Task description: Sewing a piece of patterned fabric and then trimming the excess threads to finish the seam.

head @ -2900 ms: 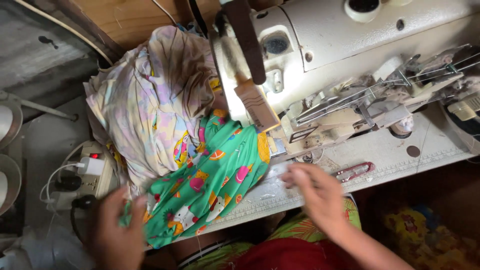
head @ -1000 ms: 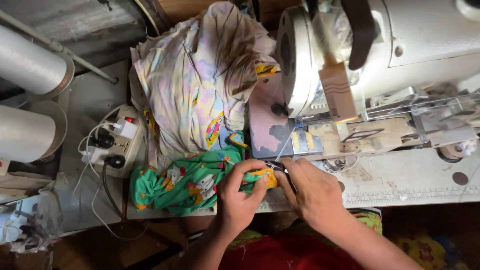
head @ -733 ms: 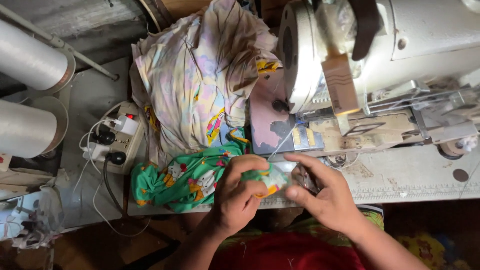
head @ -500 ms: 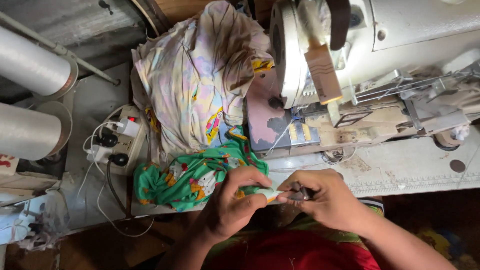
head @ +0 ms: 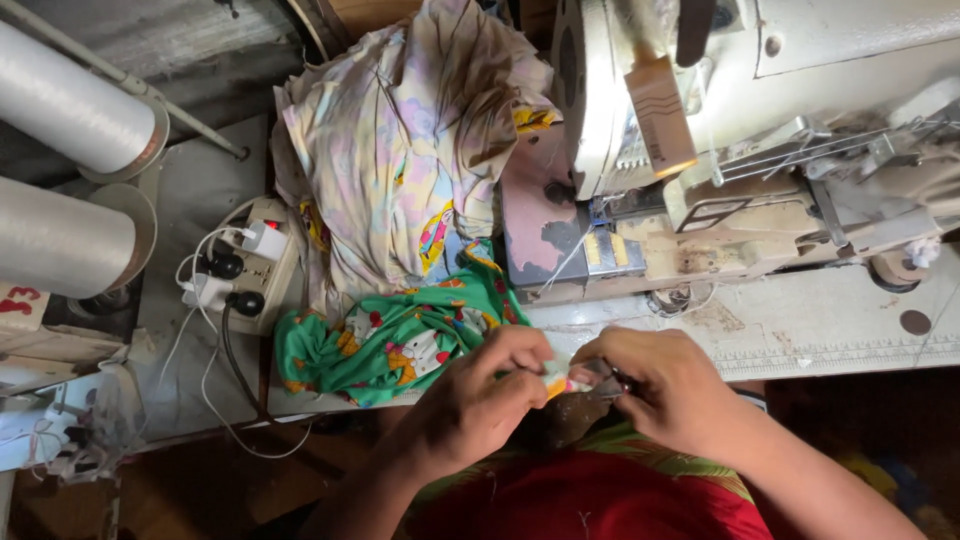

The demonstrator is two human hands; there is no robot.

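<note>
A small pale scrap of cloth (head: 556,376) sits at the near edge of the desk (head: 800,335), pinched between both hands. The left hand (head: 480,395) clamps its left end; the right hand (head: 668,385) grips a small metal tool (head: 600,375) (kind unclear) against it. Green printed fabric (head: 400,340) lies just left, under a pastel bundle (head: 400,160), beside the sewing machine (head: 800,120) and 2 white thread cones (head: 70,170).
</note>
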